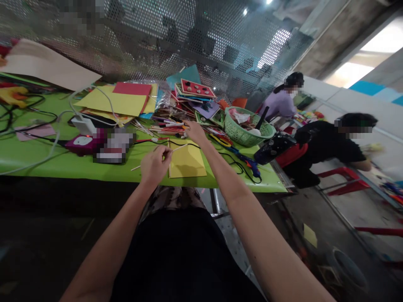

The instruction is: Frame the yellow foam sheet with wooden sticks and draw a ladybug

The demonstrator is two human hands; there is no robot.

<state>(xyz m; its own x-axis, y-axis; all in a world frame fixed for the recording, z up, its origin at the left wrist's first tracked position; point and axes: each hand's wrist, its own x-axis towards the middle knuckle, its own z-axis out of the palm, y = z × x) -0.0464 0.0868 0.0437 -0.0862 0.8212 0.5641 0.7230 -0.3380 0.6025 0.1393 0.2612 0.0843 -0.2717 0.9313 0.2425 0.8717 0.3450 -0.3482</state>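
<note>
The stick (179,148) is pale, the card (189,163) yellow, the tabletop (19,159) green.

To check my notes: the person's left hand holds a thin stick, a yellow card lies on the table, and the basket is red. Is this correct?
Not quite: the basket is green, not red, as the head view shows. The left hand does hold a thin stick, and a yellow card lies on the table.
</note>
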